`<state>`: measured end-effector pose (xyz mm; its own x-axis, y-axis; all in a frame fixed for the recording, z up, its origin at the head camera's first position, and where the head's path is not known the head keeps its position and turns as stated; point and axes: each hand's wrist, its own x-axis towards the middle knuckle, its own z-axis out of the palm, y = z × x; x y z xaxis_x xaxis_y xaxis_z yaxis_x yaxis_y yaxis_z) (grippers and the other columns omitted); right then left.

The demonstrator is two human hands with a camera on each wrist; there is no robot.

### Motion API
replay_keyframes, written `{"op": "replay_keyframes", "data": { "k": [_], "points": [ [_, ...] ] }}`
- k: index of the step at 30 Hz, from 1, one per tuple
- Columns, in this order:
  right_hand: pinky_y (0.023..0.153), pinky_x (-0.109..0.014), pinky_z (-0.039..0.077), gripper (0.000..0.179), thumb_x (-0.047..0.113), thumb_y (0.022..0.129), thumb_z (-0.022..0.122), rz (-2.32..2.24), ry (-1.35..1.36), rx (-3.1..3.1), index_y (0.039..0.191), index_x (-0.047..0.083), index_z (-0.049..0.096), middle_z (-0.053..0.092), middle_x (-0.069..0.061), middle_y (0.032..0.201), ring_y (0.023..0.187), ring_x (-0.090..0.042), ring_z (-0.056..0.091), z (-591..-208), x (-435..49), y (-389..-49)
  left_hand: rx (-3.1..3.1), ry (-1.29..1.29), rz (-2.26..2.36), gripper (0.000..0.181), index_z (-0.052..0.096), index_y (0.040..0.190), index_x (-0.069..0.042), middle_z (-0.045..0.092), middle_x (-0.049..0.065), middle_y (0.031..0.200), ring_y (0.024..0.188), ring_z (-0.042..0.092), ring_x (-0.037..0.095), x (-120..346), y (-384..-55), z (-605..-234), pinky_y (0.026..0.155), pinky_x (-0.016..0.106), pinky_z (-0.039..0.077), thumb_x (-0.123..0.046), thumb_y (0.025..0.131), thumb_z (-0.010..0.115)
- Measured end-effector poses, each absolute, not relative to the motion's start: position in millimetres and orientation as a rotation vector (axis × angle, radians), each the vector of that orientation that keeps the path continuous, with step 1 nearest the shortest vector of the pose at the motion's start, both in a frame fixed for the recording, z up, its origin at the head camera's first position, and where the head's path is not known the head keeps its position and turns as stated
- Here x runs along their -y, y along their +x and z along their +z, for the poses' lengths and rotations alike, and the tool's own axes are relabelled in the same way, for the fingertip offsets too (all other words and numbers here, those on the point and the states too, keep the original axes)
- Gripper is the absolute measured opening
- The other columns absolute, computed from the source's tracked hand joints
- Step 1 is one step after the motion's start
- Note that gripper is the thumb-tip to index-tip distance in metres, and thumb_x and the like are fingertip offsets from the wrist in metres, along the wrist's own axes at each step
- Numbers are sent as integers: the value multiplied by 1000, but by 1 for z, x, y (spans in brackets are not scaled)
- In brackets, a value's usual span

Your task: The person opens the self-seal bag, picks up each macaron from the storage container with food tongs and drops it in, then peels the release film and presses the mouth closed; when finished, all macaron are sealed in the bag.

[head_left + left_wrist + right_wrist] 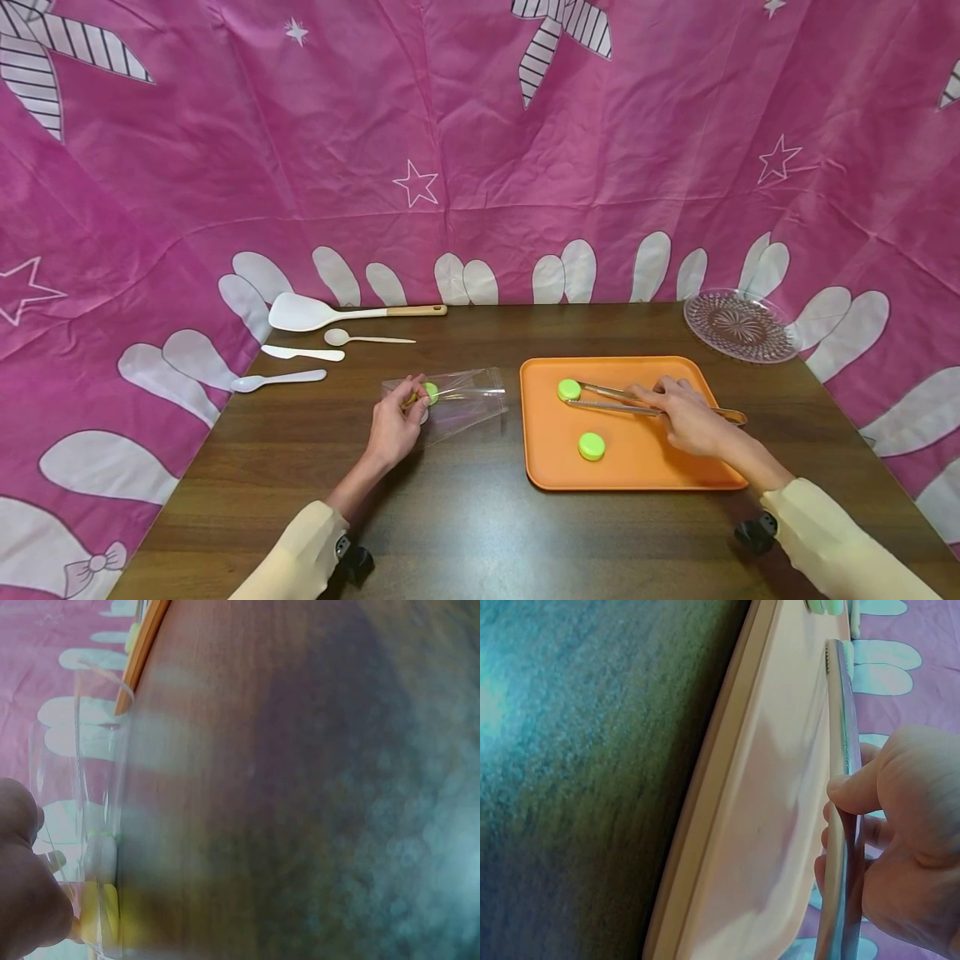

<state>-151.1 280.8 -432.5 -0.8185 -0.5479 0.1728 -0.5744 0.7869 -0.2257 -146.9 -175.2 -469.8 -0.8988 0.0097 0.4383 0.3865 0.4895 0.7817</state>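
Cream sleeves cross a brown table as the left hand pinches a clear bag and the right hand grips metal tongs, tips parted around a green macaron near an orange tray's left rim, narrowly separated from the bag.

Right hand at right edge, fingers and thumb gripping metal tongs. Tongs near-upright in frame, toothed tip at upper right. Pale orange tray slanting from bottom middle to top. Light-green piece cut off by top edge. Dark table filling left, glare at far left. Pink cloth behind hand.
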Motion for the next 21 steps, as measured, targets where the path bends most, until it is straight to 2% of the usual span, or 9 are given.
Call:
{"op": "replay_keyframes", "data": {
  "k": [4, 21],
  "points": [
    [63, -35, 35, 61, -19, 77, 61, 430, 909, 2868, 133, 7, 63, 52, -7, 90, 74, -22, 43, -432, -281, -151, 2359, -331, -1380, 17, 60, 85, -4, 64, 26, 124, 127, 51, 48, 175, -147, -469, 109, 59, 31, 10, 88, 68],
    [66, -38, 39, 60, -18, 79, 63, 438, 922, 2866, 133, 9, 63, 53, -6, 91, 78, -24, 45, -427, -274, -152, 2356, -329, -1378, 17, 60, 86, -5, 65, 25, 124, 127, 51, 46, 176, -147, -469, 104, 59, 39, 11, 88, 67]
  ]
}}
